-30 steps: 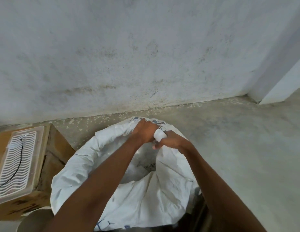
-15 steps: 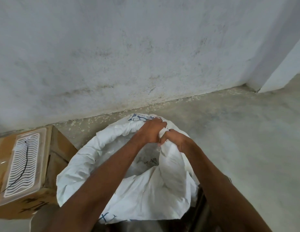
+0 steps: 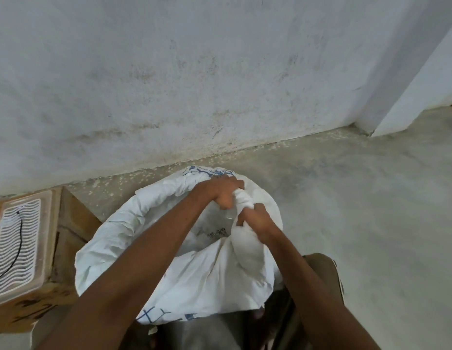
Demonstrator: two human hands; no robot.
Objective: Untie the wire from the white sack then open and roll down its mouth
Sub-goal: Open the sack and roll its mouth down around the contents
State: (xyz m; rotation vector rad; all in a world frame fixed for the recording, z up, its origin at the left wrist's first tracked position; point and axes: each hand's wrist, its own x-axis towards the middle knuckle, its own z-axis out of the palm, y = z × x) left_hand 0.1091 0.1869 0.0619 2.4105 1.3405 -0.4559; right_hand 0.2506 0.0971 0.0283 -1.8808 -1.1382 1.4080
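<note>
White woven sack (image 3: 194,281) is standing on the concrete floor (image 3: 358,210) near the foot of a stained plaster wall (image 3: 194,72), its mouth already open and its rim rolled outward into a thick cuff along the left and far sides. Both of the person's bare arms are reaching down over it from the near edge. The left hand (image 3: 219,193) is clutching the rolled rim at the far right of the mouth, its fingers (image 3: 231,184) curled closed around the bunched fabric. The right hand (image 3: 257,221) is sitting just beside it, slightly nearer, with its fingers closed on a twisted fold of the same rim; the two hands are almost touching. Blue printing is showing on the sack at the far edge and again at the near edge. Some dark lettering is showing inside the mouth, too small to read. To the left, a cardboard box (image 3: 68,236) is sitting on the floor, carrying a clear plastic tray (image 3: 20,248) with white wavy ribbing. A thin black wire (image 3: 16,251) is lying across that tray, well apart from the sack.
</note>
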